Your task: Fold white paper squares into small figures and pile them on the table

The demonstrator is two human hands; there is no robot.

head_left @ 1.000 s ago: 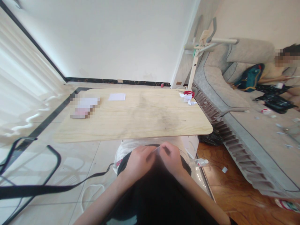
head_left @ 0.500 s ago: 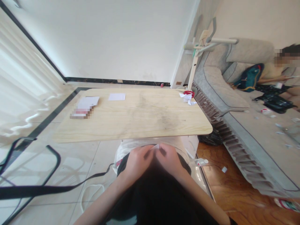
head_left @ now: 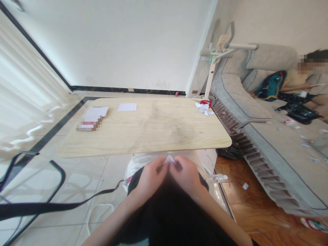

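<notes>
Both hands meet over my lap, just in front of the near edge of the wooden table (head_left: 128, 133). Between them is a small piece of folded white paper (head_left: 169, 159), its pointed tip facing up and away from me. My left hand (head_left: 153, 172) pinches the paper's left side with curled fingers. On the other side my right hand (head_left: 185, 172) grips it in the same way. The fingers cover most of the paper, so its full shape is hidden.
On the table lie a white sheet (head_left: 127, 107), a stack of paper (head_left: 95, 112) at left, and folded paper pieces (head_left: 204, 108) beside a red item (head_left: 206, 103) at the right corner. A person sits on the grey sofa (head_left: 258, 112). A black strap (head_left: 64, 207) stretches at left.
More of the folded paper's pointed tip shows between my fingers. The hands stay nearly in the same place, and the view has shifted slightly.
</notes>
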